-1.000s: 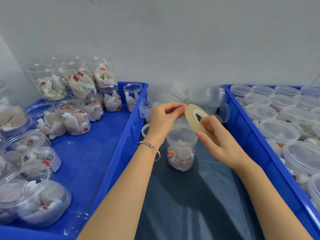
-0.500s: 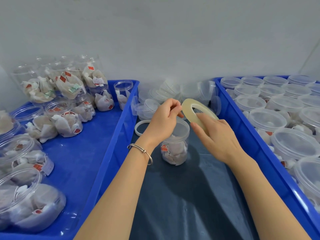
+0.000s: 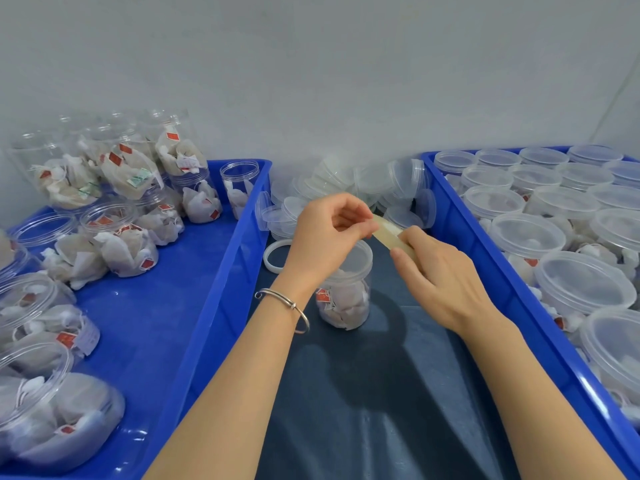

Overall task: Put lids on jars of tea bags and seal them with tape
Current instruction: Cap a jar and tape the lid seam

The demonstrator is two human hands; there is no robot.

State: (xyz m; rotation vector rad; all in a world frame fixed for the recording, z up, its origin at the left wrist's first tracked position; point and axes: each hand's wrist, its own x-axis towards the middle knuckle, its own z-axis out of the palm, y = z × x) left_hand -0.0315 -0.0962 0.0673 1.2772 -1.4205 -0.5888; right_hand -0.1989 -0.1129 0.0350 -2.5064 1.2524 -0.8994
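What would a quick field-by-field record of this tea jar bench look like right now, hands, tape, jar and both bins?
left hand: pinches the end of the tape roll
right hand: grips the tape roll
jar in work: upright on the dark mat, lid on, holds tea bags
left bin: open jars of tea bags
right bin: lidded jars
loose lids: piled between the bins
white ring: on the mat by the left bin

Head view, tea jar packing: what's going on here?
A person is sealing jars. The right hand holds a tape roll while the left hand pinches its end. A lidded jar stands under the hands, on the dark cloth. Open jars wait in the left bin.
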